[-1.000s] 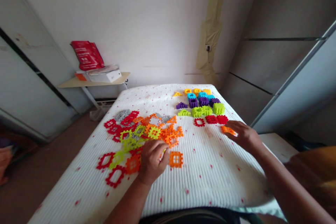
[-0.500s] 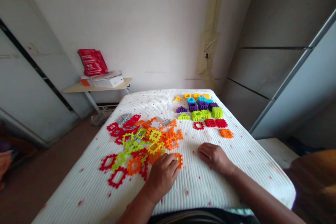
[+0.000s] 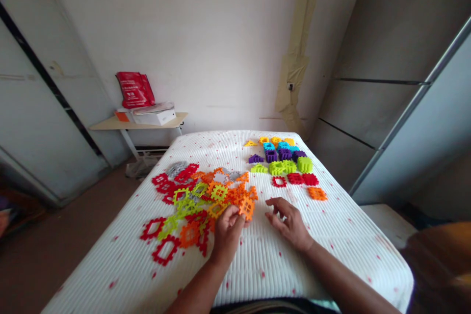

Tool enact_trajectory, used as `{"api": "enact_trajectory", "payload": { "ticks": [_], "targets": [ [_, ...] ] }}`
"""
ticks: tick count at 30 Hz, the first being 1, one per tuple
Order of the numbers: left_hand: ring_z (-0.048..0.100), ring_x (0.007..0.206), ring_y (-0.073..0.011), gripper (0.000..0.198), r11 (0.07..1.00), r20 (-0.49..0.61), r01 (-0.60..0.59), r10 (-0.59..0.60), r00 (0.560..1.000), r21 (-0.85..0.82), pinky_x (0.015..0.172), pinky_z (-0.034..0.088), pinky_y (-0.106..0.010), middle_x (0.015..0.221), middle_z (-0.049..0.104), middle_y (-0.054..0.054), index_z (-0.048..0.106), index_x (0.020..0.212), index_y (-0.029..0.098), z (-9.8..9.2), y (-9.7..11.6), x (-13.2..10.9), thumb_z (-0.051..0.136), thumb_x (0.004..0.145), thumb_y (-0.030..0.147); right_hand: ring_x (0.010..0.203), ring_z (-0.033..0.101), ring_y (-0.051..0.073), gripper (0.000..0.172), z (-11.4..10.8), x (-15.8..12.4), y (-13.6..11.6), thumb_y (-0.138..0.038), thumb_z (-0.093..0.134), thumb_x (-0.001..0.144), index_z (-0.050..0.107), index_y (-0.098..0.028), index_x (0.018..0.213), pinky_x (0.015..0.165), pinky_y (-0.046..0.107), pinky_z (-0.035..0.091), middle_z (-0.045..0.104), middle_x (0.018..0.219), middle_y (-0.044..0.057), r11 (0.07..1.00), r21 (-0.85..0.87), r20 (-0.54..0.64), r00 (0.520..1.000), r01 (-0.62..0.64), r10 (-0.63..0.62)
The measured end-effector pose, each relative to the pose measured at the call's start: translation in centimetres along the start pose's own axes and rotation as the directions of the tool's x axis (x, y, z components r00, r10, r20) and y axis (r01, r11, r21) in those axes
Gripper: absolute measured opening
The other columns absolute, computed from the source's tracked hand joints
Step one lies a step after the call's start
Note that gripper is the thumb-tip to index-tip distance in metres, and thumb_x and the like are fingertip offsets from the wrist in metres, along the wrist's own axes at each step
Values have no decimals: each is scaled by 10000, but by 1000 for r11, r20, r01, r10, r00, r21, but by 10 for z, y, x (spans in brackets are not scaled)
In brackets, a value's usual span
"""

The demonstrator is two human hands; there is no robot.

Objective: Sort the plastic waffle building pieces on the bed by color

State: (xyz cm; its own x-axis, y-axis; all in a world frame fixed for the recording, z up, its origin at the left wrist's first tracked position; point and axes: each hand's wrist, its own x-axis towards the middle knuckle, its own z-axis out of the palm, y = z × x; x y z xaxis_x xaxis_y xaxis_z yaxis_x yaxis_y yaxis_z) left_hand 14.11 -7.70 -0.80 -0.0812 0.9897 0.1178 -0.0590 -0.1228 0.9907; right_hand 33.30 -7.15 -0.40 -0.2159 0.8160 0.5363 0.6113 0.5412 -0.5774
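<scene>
My left hand (image 3: 227,229) pinches an orange square grid tile (image 3: 246,207) and holds it tilted just above the white ribbed cloth (image 3: 279,260). My right hand (image 3: 287,221) hovers close to the right of that tile, fingers apart and holding nothing. A loose pile of red, orange, lime and grey tiles (image 3: 195,196) lies to the left of my hands. Further back on the right, sorted rows of yellow, cyan, purple, lime and red tiles (image 3: 283,157) stand, with a single orange tile (image 3: 317,193) at the near end.
The cloth covers a table whose right edge drops off near a grey cabinet (image 3: 412,122). A small wooden side table (image 3: 140,121) with a red bag (image 3: 135,89) and a white box stands by the back wall.
My left hand has lifted the orange tile off the cloth. My right hand came back from the sorted rows, leaving an orange tile there, and now hovers beside the lifted tile.
</scene>
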Motion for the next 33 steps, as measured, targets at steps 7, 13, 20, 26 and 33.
{"api": "enact_trajectory", "payload": {
  "ticks": [7,13,20,26,33],
  "targets": [
    [561,672,-148,202,1000,80,-2,3,997,-7,638,439,-238,658,586,-11,571,665,156,-3,4,5,614,701,349,1081,525,269,598,29,8,-19,-450,608,777,427,-188,1283,890,447,488,543,1186,146,978,-84,-23,981,189,-192],
    [504,639,-124,174,998,135,-67,67,989,-1,615,423,-228,654,523,9,534,602,163,-3,0,6,627,670,293,1017,547,254,544,34,7,-17,-338,597,794,415,-197,1287,843,430,514,559,1126,134,982,-90,-13,986,164,-166],
    [503,638,-127,218,996,178,-77,66,982,53,591,418,-222,656,504,4,541,639,160,-3,-9,7,597,721,354,1047,542,236,504,34,5,-15,-237,600,768,451,-213,1249,874,396,495,545,1146,119,996,31,9,996,83,-83],
    [577,714,-166,285,995,190,-51,34,981,84,639,463,-245,734,589,-26,620,700,152,-4,-20,12,607,716,437,1002,566,210,512,30,4,-14,-356,635,774,469,-218,1238,846,341,496,556,1134,106,993,117,73,997,20,-29],
    [567,640,-159,296,987,218,-55,21,976,148,600,460,-250,652,586,-18,610,652,159,-5,-6,8,583,729,443,1026,555,227,470,26,5,-7,-375,657,754,542,-208,1178,862,374,484,600,1110,107,995,103,57,998,13,-19]
  ]
}}
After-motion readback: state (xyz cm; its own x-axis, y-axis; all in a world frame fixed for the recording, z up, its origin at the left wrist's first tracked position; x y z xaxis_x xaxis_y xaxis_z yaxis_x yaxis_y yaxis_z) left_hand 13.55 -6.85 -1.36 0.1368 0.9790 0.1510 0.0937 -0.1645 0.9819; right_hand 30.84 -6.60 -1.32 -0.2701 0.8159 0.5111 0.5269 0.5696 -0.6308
